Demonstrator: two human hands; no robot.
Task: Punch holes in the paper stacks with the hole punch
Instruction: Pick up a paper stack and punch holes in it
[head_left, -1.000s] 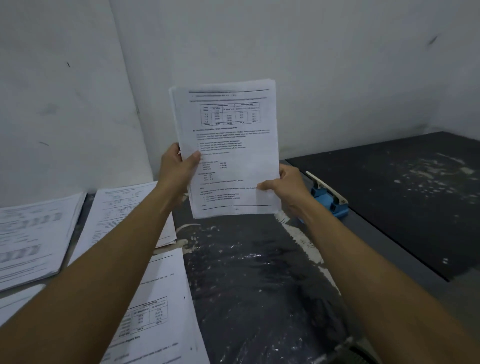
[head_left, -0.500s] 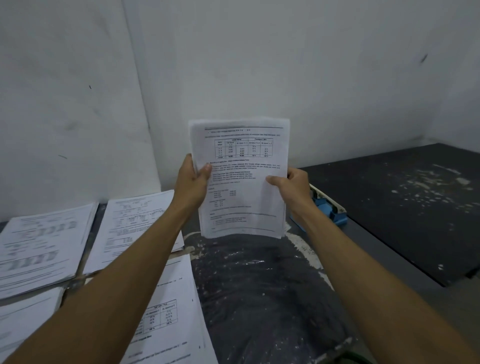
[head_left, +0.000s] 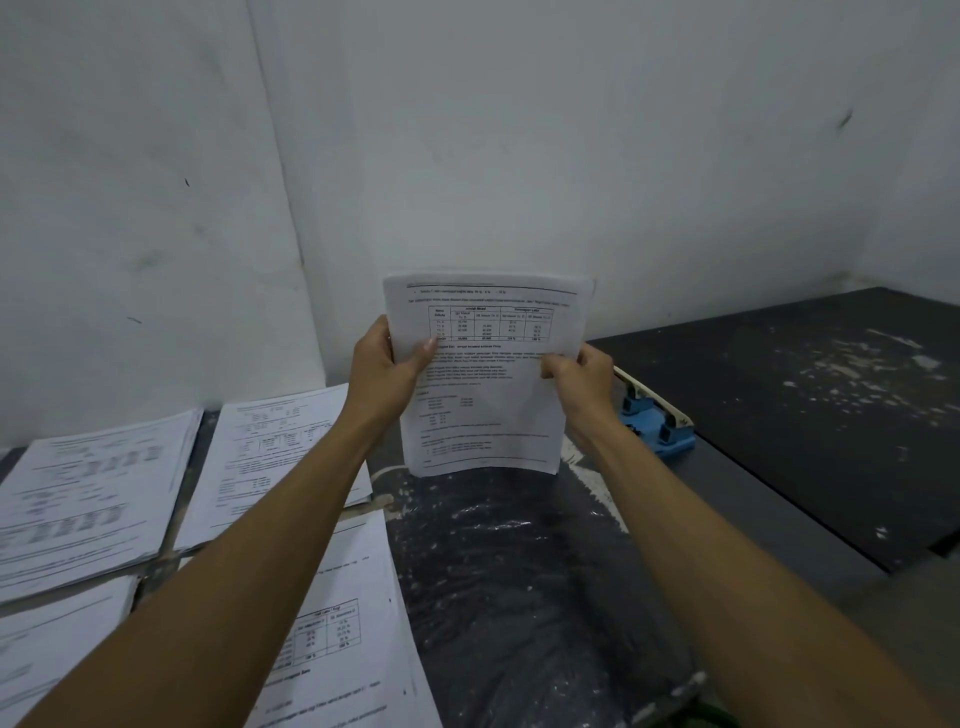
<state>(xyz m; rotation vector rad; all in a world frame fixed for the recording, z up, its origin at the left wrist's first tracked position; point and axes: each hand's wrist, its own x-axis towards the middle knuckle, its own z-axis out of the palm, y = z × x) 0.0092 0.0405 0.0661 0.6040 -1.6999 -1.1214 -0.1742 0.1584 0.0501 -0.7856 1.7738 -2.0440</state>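
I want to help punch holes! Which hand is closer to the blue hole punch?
The right hand. The hole punch sits just beside it on the table, while the left hand grips the paper stack's far side.

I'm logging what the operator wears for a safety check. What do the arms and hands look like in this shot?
Both forearms are bare as far as the frame shows: no sleeves, gloves, watch, bracelets or rings are visible. The left hand and right hand are ungloved, with short, unpainted fingernails where they show. No markings or bandages can be seen. The upper arms lie outside the picture.
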